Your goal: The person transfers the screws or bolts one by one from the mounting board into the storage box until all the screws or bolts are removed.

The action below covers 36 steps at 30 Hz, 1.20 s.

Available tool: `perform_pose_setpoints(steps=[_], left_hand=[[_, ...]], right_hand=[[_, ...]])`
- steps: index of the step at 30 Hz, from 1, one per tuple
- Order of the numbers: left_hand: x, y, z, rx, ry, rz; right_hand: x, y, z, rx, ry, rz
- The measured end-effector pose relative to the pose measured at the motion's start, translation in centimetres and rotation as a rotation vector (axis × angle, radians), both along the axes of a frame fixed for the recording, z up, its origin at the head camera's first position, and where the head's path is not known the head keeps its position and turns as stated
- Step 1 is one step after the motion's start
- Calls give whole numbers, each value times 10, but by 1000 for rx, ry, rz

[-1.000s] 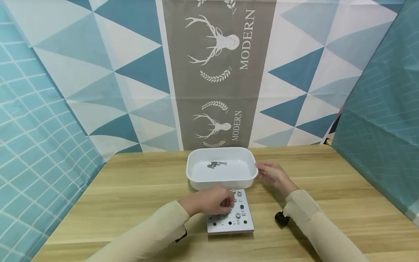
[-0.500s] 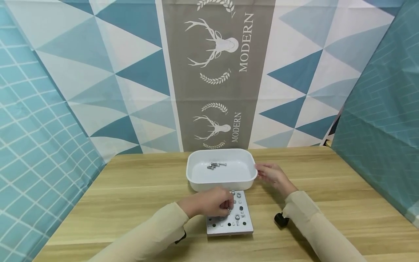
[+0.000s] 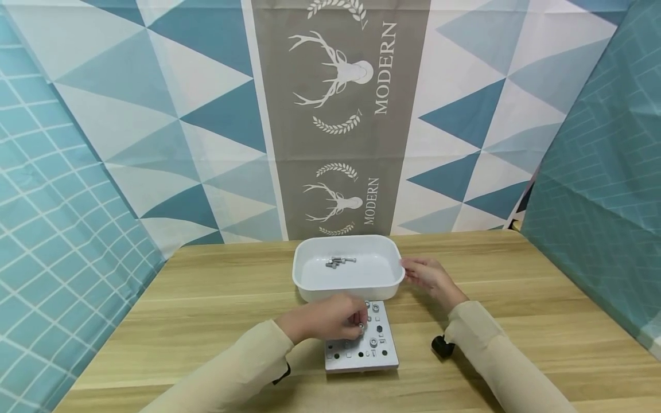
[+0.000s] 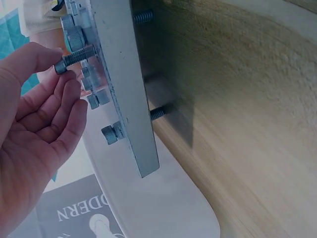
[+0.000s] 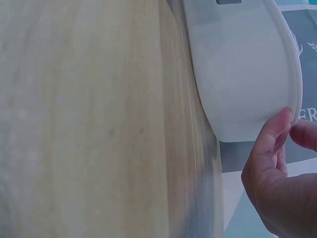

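Note:
My left hand (image 3: pixel 335 316) is over the silver metal plate (image 3: pixel 356 363) and pinches a small bolt (image 4: pixel 74 58) between thumb and fingers at its head. In the left wrist view the bolt's threaded end points at the plate's face, its tip right at the surface. Several other bolts stand in the plate, such as one socket-head bolt (image 4: pixel 111 134), and threaded ends (image 4: pixel 157 113) stick out underneath. At the right end of the white tray (image 3: pixel 348 291), my right hand (image 3: pixel 428 276) pinches the rim, with a fingertip (image 5: pixel 285 115) on the outer wall.
Several loose bolts (image 3: pixel 337 261) lie in the tray, left of its middle. The tray stands just behind the plate on the wooden table (image 3: pixel 222 298). A patterned cloth (image 3: pixel 341 143) hangs behind the table, and a small black device (image 3: pixel 442 347) is at the right wrist.
The head view has tilted slightly, so the scene sits a little lower. Both hands keep their places, the left at the bolt and the right at the tray's rim.

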<state>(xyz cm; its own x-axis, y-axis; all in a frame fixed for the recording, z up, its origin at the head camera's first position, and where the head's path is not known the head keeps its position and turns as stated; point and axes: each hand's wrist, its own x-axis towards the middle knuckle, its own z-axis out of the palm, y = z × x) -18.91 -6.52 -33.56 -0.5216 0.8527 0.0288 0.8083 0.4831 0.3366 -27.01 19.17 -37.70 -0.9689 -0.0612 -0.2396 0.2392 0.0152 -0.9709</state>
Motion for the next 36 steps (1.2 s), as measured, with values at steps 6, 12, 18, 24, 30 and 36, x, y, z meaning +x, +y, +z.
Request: perform_pose_setpoints(steps=[6,12,18,24,30,36], left_hand=[[0,-2,0,24,-18,4],[-2,-3,2,49,-78,30],[-3,-4,2,86,-122,42],[-5,-7,2,120,-150,48],[-6,-9,3,134,-154,52],[-5,-10,6,154,-164,48]], right_hand=[[-1,0,0,-21,-6,-3],[-2,-1,2,-49,10,-4],[-2,-1,2,-31,5,-9],[-2,0,1,-35,0,-11],[-2,0,1,-43,-3,-9],[-2,-1,1,-34,-12,-12]])
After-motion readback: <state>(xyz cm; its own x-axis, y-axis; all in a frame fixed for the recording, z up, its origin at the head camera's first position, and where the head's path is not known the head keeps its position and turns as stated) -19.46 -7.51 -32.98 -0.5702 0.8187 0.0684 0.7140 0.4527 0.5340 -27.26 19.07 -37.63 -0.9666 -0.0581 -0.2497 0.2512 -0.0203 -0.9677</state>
